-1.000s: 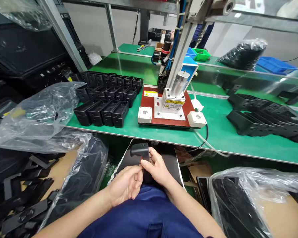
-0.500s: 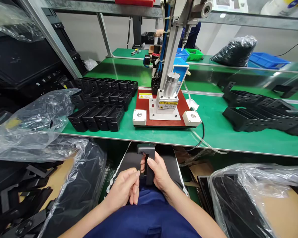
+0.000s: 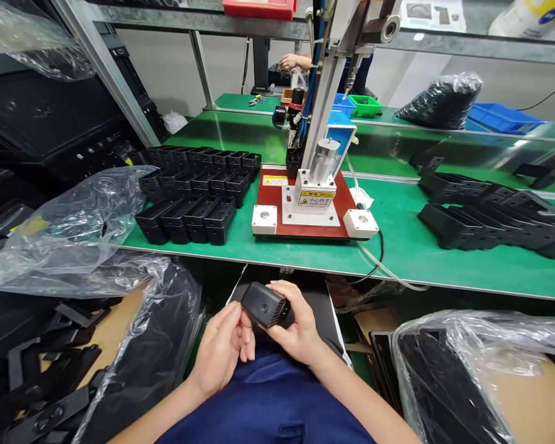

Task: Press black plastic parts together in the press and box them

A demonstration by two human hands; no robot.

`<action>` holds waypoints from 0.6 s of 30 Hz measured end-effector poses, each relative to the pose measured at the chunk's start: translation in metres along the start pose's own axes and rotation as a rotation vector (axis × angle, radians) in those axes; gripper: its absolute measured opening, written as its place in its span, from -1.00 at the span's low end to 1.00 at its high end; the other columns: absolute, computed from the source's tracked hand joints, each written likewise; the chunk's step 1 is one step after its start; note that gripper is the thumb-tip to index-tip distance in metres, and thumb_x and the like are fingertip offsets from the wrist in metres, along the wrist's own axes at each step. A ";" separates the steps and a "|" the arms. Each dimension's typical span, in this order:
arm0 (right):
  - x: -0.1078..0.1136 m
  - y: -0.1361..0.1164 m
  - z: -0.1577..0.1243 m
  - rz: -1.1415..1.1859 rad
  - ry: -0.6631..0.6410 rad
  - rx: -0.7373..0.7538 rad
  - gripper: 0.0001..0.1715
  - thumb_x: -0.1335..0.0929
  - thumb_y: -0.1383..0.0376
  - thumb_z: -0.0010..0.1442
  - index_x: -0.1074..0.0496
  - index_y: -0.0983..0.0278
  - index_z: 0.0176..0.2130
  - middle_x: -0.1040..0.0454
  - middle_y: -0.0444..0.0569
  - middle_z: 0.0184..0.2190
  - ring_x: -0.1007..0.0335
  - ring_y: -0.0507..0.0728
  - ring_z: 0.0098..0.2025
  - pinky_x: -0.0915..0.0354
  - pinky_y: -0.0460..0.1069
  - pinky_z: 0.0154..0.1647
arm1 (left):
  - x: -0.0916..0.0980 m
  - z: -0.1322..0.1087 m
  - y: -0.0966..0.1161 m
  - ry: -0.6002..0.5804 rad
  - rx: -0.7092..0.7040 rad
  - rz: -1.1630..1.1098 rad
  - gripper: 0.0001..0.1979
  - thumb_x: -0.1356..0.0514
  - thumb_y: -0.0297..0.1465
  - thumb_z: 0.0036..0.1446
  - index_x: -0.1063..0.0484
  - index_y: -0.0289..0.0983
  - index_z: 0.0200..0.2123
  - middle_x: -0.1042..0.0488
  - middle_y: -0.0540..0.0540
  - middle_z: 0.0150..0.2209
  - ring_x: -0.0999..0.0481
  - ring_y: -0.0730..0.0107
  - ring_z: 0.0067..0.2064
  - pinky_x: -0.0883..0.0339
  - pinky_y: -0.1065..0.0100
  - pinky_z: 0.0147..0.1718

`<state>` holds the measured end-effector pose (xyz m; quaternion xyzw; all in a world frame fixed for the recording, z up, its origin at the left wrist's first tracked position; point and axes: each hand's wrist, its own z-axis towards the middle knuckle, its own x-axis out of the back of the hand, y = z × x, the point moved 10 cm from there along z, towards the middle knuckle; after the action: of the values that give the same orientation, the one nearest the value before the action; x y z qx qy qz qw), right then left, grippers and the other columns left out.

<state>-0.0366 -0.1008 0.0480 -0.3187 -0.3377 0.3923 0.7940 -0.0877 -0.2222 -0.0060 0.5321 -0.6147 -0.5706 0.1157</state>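
Observation:
Above my lap, my right hand (image 3: 298,324) grips a black plastic part (image 3: 261,306) by its right end. The part is tilted, showing a broad face with a small round hole and a ribbed end. My left hand (image 3: 224,342) is closed, thumb and forefinger pinched together at the part's left edge. Whether those fingertips hold the edge or something small, I cannot make out. Beyond my hands, a press fixture (image 3: 317,203) with a metal cylinder stands on a red base (image 3: 271,209) with two white button boxes (image 3: 264,219).
Rows of black open housings (image 3: 219,219) stand left on the green bench (image 3: 245,246). Angled black parts (image 3: 485,222) lie stacked at right. Plastic-lined boxes flank me, one holding black parts (image 3: 50,413). Across the bench, another person's hand (image 3: 289,61) shows.
My right hand has turned the black part from upright to a tilted, sideways position, exposing its holed face. My left hand has shifted slightly left and up, to the part's edge.

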 end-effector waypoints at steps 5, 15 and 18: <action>0.000 -0.007 0.000 -0.080 -0.007 0.066 -0.45 -0.36 0.26 0.21 -0.24 0.17 0.17 -0.41 0.06 0.01 -0.29 0.28 0.11 -0.27 0.23 0.11 | 0.002 0.000 0.004 0.003 -0.048 0.006 -0.60 -0.17 -0.09 0.19 -0.31 -0.30 -0.50 -0.30 0.06 -0.62 -0.34 0.53 -0.64 -0.13 0.52 -0.67; -0.002 -0.006 -0.002 -0.120 -0.007 0.077 -0.42 -0.38 0.26 0.19 -0.24 0.17 0.18 -0.42 0.06 0.01 -0.33 0.28 0.07 -0.29 0.23 0.08 | 0.002 -0.001 0.008 0.009 -0.047 0.026 -0.58 -0.20 -0.08 0.16 -0.29 -0.30 -0.52 -0.29 0.07 -0.63 -0.33 0.54 -0.64 -0.14 0.52 -0.67; -0.003 -0.006 -0.002 -0.112 -0.012 0.066 -0.44 -0.37 0.26 0.20 -0.24 0.17 0.17 -0.42 0.07 0.01 -0.34 0.27 0.05 -0.31 0.21 0.06 | 0.002 -0.001 0.007 0.009 -0.041 0.028 -0.57 -0.20 -0.06 0.15 -0.29 -0.29 -0.51 -0.29 0.07 -0.63 -0.33 0.53 -0.65 -0.14 0.51 -0.67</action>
<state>-0.0341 -0.1065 0.0512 -0.2705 -0.3464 0.3602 0.8229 -0.0912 -0.2259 -0.0009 0.5237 -0.6095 -0.5790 0.1375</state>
